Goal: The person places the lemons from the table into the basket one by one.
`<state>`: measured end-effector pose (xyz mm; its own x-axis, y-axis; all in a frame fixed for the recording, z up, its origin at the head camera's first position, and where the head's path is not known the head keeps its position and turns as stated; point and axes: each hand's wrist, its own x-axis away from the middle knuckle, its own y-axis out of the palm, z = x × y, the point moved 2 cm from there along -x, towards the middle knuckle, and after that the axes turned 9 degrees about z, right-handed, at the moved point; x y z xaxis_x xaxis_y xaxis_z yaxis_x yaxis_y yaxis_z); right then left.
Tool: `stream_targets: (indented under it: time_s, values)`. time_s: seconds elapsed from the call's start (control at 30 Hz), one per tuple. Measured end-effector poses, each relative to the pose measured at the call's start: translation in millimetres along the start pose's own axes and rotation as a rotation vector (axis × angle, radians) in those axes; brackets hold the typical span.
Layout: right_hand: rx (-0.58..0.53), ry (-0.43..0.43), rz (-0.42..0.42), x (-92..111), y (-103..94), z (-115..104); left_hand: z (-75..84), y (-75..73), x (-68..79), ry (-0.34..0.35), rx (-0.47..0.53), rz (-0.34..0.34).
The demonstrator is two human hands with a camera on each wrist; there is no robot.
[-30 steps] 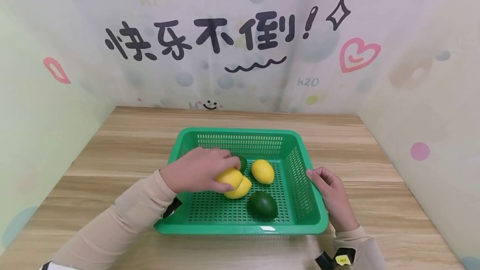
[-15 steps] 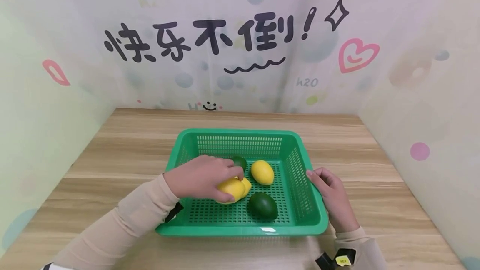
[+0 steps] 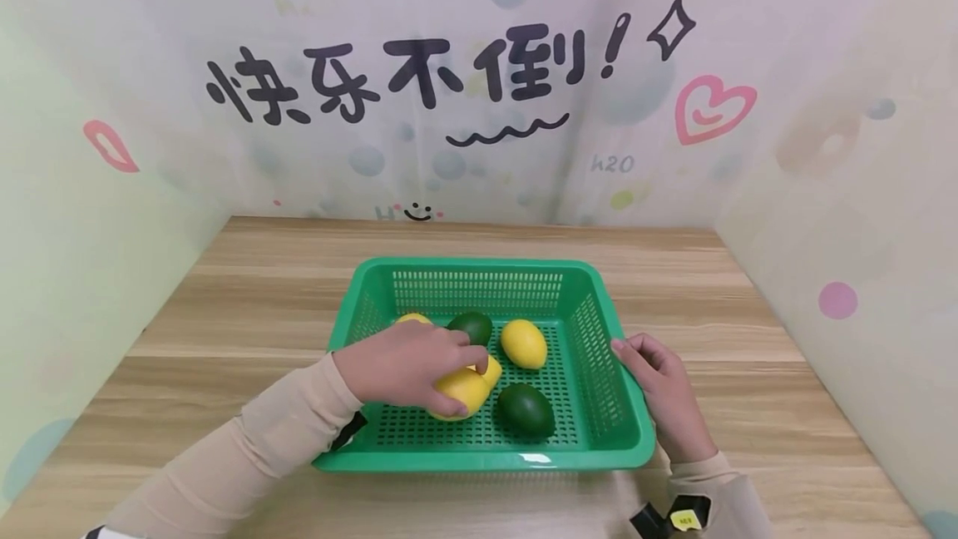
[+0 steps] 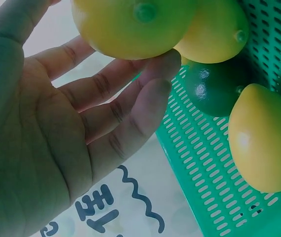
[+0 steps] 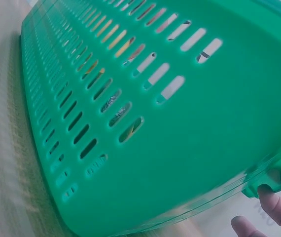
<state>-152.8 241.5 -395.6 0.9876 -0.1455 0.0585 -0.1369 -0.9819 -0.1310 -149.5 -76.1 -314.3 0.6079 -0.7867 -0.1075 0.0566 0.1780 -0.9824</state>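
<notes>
From the head we look forward and down over the green basket (image 3: 599,339) on the table (image 3: 748,331). Our left wrist view sits close under the lemons (image 4: 135,24), facing up. Our right wrist view hugs the basket's 3 o'clock wall.

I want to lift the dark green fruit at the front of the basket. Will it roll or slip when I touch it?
The dark green fruit is egg-shaped and lies loose on the green basket floor, so a push would probably roll it. Its skin shows a glossy highlight, so it may be somewhat slippery. It looks smooth and rigid, probably not floppy; its weight cannot be judged.
</notes>
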Motion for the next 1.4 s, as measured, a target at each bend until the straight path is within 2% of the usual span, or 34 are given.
stream_targets:
  time_s: [0.57, 1.1, 1.4]
  values:
    - [0.009, -0.001, -0.007, 0, -0.6, 0, -1.1, 7.1, 1.4, -0.007, 0.035, -0.034]
    - [0.0, 0.004, -0.001, 0, -0.5, 0, 0.7, 11.6, 1.0, 0.034, 0.032, -0.031]
    - [0.008, -0.01, 0.001, -1, -0.4, -1, 4.3, 11.6, 2.1, 0.044, 0.022, -0.052]
